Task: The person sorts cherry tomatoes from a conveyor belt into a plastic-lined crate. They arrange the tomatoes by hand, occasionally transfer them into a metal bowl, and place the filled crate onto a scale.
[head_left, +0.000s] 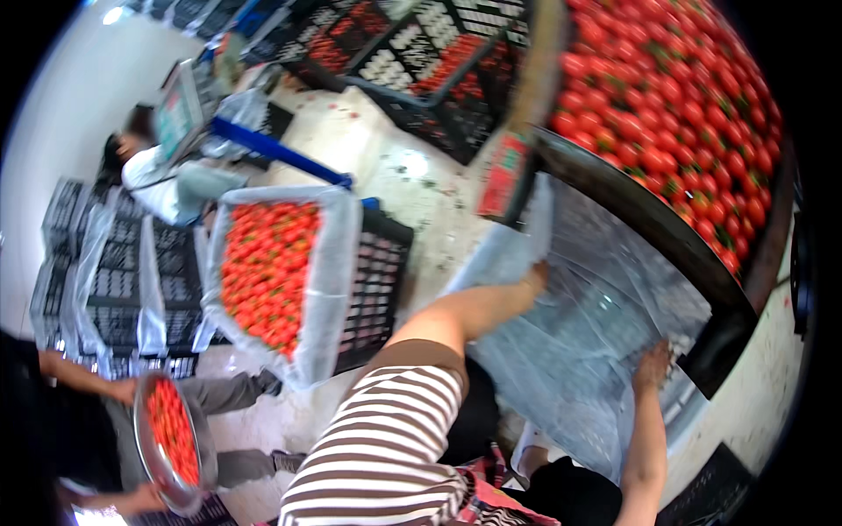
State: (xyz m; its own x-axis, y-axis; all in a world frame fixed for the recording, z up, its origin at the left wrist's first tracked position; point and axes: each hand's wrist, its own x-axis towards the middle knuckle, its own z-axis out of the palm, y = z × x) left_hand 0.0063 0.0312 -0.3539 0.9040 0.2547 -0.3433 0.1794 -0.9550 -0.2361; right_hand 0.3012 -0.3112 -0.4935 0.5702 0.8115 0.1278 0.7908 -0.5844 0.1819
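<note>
Below the sorting bin, a clear plastic liner [579, 324] spreads over and into a crate, most of which it hides. My left hand [537, 277] is closed at the liner's left side, its fingers partly hidden and blurred. My right hand [651, 366] is closed on the liner's edge near the crate's right side. Just beyond both hands is the dark curved front lip [649, 206] of the bin. Behind that lip lies a large heap of red cherry tomatoes [667, 105], some with green stems.
A lined black crate [373, 289] full of tomatoes stands left of me. At lower left, another person holds a metal bowl [203, 447] of tomatoes. Stacked crates [132, 272], a blue-armed scale [281, 151] and a seated person [162, 180] are farther left. More crates [430, 101] stand ahead.
</note>
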